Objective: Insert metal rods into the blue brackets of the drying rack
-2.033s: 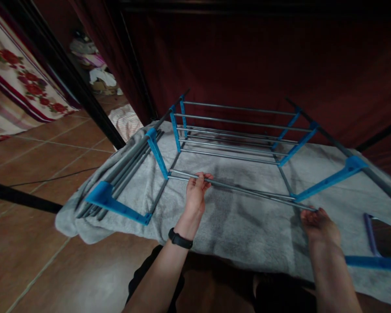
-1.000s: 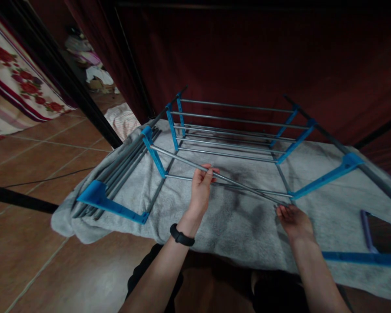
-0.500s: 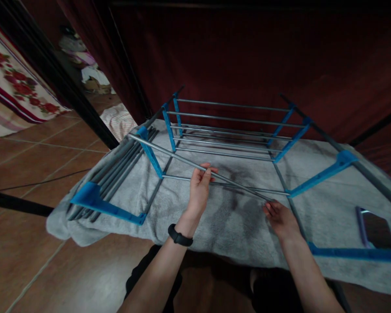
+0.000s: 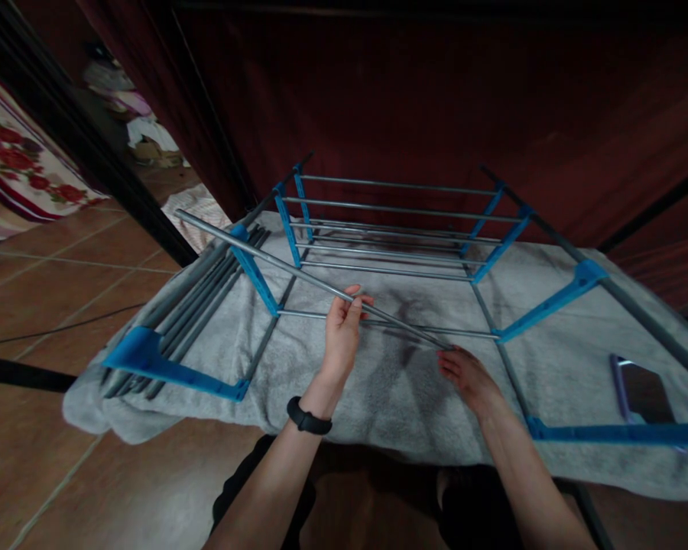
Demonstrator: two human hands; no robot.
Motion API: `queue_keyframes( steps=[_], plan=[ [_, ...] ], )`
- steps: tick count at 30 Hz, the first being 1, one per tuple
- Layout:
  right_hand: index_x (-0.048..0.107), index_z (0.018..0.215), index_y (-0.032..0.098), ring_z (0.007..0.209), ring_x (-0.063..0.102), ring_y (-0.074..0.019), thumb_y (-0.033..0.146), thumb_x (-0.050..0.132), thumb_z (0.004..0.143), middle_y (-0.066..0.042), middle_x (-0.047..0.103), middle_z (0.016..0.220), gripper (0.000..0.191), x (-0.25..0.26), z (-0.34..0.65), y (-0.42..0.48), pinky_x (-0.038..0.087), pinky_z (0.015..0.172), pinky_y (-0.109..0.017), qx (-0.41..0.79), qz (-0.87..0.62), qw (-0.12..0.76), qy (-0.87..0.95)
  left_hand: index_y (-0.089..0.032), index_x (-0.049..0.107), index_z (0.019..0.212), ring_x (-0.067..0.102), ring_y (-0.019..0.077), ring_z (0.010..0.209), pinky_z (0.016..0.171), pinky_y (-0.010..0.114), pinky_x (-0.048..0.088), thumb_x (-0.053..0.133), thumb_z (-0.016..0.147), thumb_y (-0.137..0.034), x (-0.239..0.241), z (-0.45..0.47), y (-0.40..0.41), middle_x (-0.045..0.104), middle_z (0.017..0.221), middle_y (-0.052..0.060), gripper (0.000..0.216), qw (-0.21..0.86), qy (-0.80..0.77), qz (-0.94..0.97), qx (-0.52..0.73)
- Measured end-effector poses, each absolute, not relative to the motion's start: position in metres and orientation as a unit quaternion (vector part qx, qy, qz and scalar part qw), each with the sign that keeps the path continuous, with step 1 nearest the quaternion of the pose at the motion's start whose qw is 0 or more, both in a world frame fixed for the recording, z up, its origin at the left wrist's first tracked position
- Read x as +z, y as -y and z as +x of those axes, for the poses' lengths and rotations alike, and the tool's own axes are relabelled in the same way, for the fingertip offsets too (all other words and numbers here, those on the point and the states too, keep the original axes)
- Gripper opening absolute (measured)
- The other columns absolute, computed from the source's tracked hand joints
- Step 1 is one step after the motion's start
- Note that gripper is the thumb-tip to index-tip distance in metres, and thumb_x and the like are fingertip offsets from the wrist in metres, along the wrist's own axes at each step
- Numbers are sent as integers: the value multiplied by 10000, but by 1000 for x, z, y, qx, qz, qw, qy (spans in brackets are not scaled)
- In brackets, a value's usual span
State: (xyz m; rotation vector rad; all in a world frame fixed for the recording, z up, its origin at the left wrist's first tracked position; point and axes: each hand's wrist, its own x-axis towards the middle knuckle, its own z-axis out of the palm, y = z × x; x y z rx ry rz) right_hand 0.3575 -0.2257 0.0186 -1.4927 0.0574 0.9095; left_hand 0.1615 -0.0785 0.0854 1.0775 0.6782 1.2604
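Note:
A thin grey metal rod [image 4: 275, 262] slants across the middle of the view, its far end raised to the left over a blue bracket. My left hand [image 4: 344, 325] pinches it near its middle, thumb on top. My right hand [image 4: 467, 376] has its fingers closed on the rod's near right end. Beneath and behind lies a partly assembled rack frame, with blue plastic brackets [image 4: 258, 279] joined by grey crossbars [image 4: 387, 269]. One crossbar [image 4: 303, 314] runs just under the held rod. At the right, another blue bracket [image 4: 556, 302] links two long grey poles.
Several loose grey rods [image 4: 212, 286] lie bundled at the left on the grey blanket [image 4: 390, 412]. A phone [image 4: 645, 389] rests at the right beside a blue bracket [image 4: 619, 433]. Dark posts and a dark red curtain [image 4: 378, 99] stand around; tiled floor [image 4: 28, 435] shows at left.
The held rod has shifted left, its left end reaching further past the blue bracket. My right hand has moved left, closer to my left hand. The whole view has drifted slightly.

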Motion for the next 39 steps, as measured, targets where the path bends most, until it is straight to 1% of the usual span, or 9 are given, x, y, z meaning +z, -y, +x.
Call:
queue_keyframes(
  steps=[4, 9, 13, 19, 23, 27, 32, 36, 39],
  plan=[
    [621, 953, 227, 635, 655, -138, 135, 719, 681, -9, 727, 776, 303, 20, 353, 224, 548, 553, -227, 394, -660, 639, -23, -208, 635, 1157, 683, 190, 933, 766, 300, 514, 687, 900, -367, 85, 161, 79, 745, 972, 64, 307, 621, -298, 472, 551],
    [669, 917, 194, 690, 676, -159, 170, 744, 671, -54, 745, 821, 258, 20, 341, 222, 540, 592, -250, 426, -658, 621, 14, -209, 640, 1174, 683, 192, 941, 776, 302, 517, 664, 915, -347, 85, 161, 81, 740, 939, 58, 295, 619, -293, 485, 544],
    [686, 943, 185, 761, 691, -178, 233, 773, 668, -74, 761, 874, 292, 21, 327, 222, 545, 663, -281, 462, -638, 613, 55, -209, 645, 1187, 676, 188, 946, 784, 295, 507, 648, 924, -341, 84, 162, 83, 738, 939, 53, 295, 614, -295, 494, 540],
    [695, 993, 191, 808, 707, -204, 329, 857, 614, -66, 765, 913, 435, 17, 315, 221, 546, 722, -321, 473, -619, 620, 92, -211, 652, 1193, 670, 190, 933, 773, 295, 493, 645, 925, -338, 83, 164, 86, 736, 930, 51, 297, 613, -306, 501, 529],
    [694, 1045, 192, 843, 711, -205, 384, 872, 634, -72, 773, 943, 488, 16, 311, 221, 542, 749, -323, 498, -606, 609, 115, -211, 646, 1201, 670, 192, 927, 770, 297, 487, 641, 928, -349, 82, 164, 88, 738, 924, 55, 306, 615, -304, 511, 518],
    [689, 1067, 195, 861, 708, -199, 412, 864, 666, -72, 776, 974, 488, 19, 305, 221, 533, 774, -326, 518, -586, 606, 147, -209, 642, 1212, 669, 191, 920, 773, 302, 482, 633, 933, -349, 79, 165, 90, 740, 934, 59, 313, 615, -297, 524, 509],
    [679, 1082, 191, 818, 695, -194, 425, 854, 674, -63, 769, 945, 502, 18, 298, 219, 526, 766, -335, 521, -595, 590, 160, -214, 634, 1199, 678, 191, 934, 889, 342, 487, 613, 947, -337, 77, 166, 91, 734, 920, 49, 282, 607, -283, 540, 509],
    [685, 1087, 203, 808, 677, -189, 397, 824, 691, -46, 754, 936, 462, 15, 297, 216, 523, 765, -343, 499, -627, 573, 172, -219, 624, 1205, 673, 184, 899, 863, 327, 493, 626, 944, -359, 78, 166, 93, 727, 894, 42, 297, 613, -291, 539, 499],
    [709, 1022, 216, 806, 661, -190, 369, 800, 694, -30, 740, 901, 372, 16, 296, 214, 513, 759, -348, 491, -646, 550, 196, -226, 621, 1213, 659, 175, 860, 845, 317, 496, 626, 946, -367, 79, 166, 94, 709, 849, 25, 301, 615, -292, 538, 497]
  ],
)
